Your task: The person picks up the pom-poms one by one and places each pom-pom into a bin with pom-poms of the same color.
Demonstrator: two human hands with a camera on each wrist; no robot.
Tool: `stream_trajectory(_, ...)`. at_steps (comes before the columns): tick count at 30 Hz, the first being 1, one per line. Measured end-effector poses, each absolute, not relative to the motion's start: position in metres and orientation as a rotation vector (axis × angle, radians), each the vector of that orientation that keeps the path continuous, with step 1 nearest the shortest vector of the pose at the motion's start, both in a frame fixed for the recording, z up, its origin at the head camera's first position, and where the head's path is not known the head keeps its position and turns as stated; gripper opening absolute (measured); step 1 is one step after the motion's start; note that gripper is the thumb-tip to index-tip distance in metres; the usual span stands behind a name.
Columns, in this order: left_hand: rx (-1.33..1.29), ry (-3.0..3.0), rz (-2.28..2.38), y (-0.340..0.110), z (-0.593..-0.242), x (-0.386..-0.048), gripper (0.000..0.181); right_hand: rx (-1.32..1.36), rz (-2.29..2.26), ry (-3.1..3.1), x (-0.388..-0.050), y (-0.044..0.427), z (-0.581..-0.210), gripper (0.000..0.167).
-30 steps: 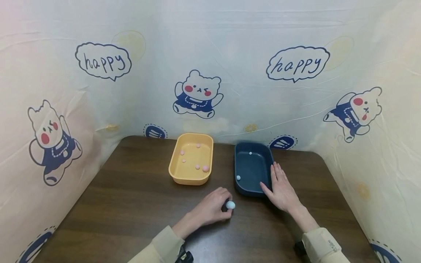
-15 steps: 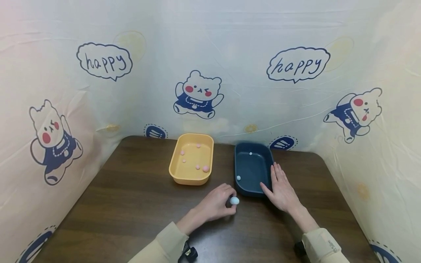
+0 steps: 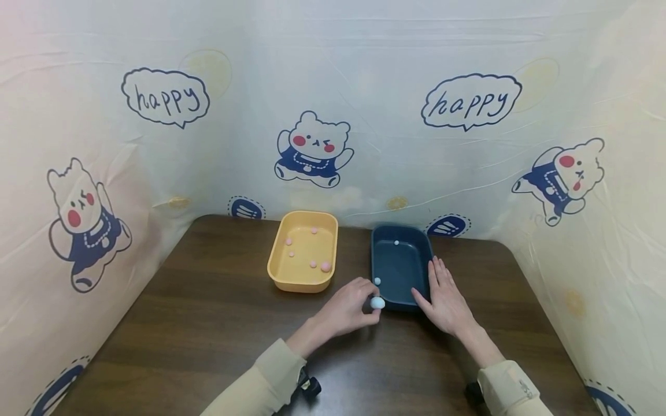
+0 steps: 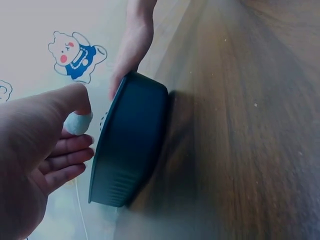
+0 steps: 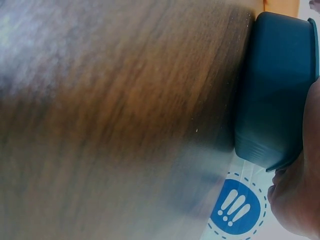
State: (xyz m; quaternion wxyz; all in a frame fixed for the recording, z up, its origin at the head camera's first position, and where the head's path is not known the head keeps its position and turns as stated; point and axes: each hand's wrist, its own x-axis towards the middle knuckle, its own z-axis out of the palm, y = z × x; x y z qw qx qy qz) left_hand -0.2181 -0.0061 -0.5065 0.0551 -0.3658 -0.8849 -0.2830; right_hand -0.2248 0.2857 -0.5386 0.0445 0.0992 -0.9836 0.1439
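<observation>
My left hand (image 3: 346, 309) pinches a pale blue ball (image 3: 377, 303) between thumb and finger, just off the near left corner of a dark blue bin (image 3: 400, 268). In the left wrist view the same ball (image 4: 78, 123) sits between the thumb and fingertips, beside the bin's wall (image 4: 132, 142) and at about rim height. My right hand (image 3: 444, 300) rests with straight fingers along the bin's right rim. Two small pale blue balls lie inside: one (image 3: 396, 242) toward the back, one (image 3: 377, 281) by the left wall.
A yellow bin (image 3: 302, 286) stands left of the blue one, with several pink balls (image 3: 325, 267) in it. Both bins are on a brown wooden table (image 3: 198, 323). A printed cloth (image 3: 385, 75) hangs behind and at both sides.
My left hand has moved forward and right, carrying the pale blue ball from the table toward the blue bin's near left corner. The right hand and both bins have stayed put.
</observation>
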Motion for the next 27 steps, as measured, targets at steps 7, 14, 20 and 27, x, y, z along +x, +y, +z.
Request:
stream_trajectory(7,-1.076,-2.652,-0.891,0.006,-0.506,-0.228,0.021,0.294,0.453,-3.011,-0.225,0.287,-0.539,0.095)
stream_trajectory(14,-1.068,-2.646,-0.89,0.017,-0.506,-0.239,0.022,0.293,0.448,-3.007,-0.225,0.287,-0.54,0.094)
stream_trajectory(20,-1.049,-2.659,-0.865,0.026,-0.508,-0.248,0.023,0.295,0.45,-2.999,-0.225,0.287,-0.54,0.093)
stream_trajectory(27,-1.039,-2.66,-0.85,0.032,-0.515,-0.253,0.023,0.3,0.445,-3.0,-0.226,0.287,-0.541,0.095)
